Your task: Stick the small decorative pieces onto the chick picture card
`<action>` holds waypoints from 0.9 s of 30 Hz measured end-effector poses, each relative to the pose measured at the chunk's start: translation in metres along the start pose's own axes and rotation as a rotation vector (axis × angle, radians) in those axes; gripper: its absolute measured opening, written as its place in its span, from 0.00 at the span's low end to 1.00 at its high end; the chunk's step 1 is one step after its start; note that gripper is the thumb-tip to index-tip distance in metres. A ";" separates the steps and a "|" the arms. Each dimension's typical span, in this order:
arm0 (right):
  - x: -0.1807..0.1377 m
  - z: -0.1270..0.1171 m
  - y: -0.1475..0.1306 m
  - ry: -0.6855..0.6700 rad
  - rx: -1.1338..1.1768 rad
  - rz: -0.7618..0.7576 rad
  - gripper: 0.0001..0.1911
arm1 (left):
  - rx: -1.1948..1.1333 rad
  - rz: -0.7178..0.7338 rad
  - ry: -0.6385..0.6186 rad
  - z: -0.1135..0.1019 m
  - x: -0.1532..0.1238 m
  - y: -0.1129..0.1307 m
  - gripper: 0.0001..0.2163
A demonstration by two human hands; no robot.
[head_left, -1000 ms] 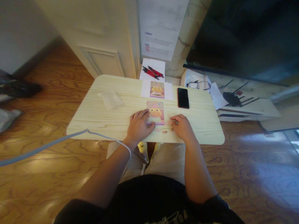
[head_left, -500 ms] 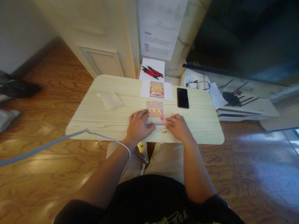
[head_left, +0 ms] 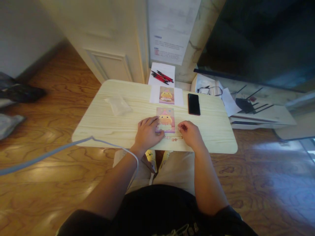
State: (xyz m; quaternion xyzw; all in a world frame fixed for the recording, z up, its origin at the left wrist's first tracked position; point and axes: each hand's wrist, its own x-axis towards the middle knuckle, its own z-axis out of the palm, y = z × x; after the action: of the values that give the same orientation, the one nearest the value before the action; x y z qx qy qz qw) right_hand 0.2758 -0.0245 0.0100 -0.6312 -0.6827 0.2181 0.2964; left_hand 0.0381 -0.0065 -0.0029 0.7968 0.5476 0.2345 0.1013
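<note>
A small picture card [head_left: 165,119] with a yellow cartoon figure in a pink hat lies flat on the table [head_left: 214,131]. My left hand [head_left: 149,131] rests at its left side, fingers spread, with fingertips and thumb touching its edge. Just off the card's right edge is my right hand [head_left: 190,133], its thumb and index finger pinched together. Whatever sits between those fingertips is too small to make out. Several tiny pinkish-orange pieces [head_left: 174,139] are scattered below the card, between my hands.
Beyond the card, a similar picture [head_left: 166,95] lies on white paper. A dark phone [head_left: 194,104] is at the right, a clear plastic bag [head_left: 118,105] at the left. Red pens [head_left: 162,77] sit on paper behind. A grey cable [head_left: 61,149] runs to my left wrist.
My right hand has drawn its fingers into a tighter pinch, and small pieces by it have come into sight. My left hand stays on the card; the whole view has shifted slightly.
</note>
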 end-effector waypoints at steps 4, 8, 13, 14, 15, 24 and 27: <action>0.001 0.002 0.001 0.058 0.123 0.006 0.10 | -0.006 0.002 -0.001 -0.001 0.000 0.000 0.22; 0.001 0.001 -0.003 0.021 0.177 0.037 0.11 | -0.007 0.001 -0.013 -0.001 0.000 -0.001 0.23; 0.002 0.001 -0.009 -0.008 0.212 0.011 0.14 | -0.013 -0.002 -0.021 -0.001 0.000 0.000 0.23; 0.002 0.002 -0.009 -0.016 0.256 0.041 0.13 | -0.014 -0.004 -0.025 -0.001 0.000 0.000 0.23; 0.002 0.004 -0.008 -0.020 0.297 0.069 0.13 | -0.016 -0.004 -0.028 -0.001 0.000 0.000 0.22; 0.004 0.009 -0.003 -0.016 0.397 0.105 0.08 | -0.008 0.009 -0.043 -0.002 0.000 0.000 0.22; 0.004 0.009 -0.003 -0.014 0.400 0.120 0.07 | -0.011 0.018 -0.033 -0.003 0.000 0.000 0.22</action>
State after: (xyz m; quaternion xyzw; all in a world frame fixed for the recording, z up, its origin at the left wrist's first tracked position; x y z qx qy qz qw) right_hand 0.2675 -0.0206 0.0062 -0.5978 -0.5891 0.3710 0.3975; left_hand 0.0371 -0.0071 -0.0005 0.8047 0.5376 0.2252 0.1124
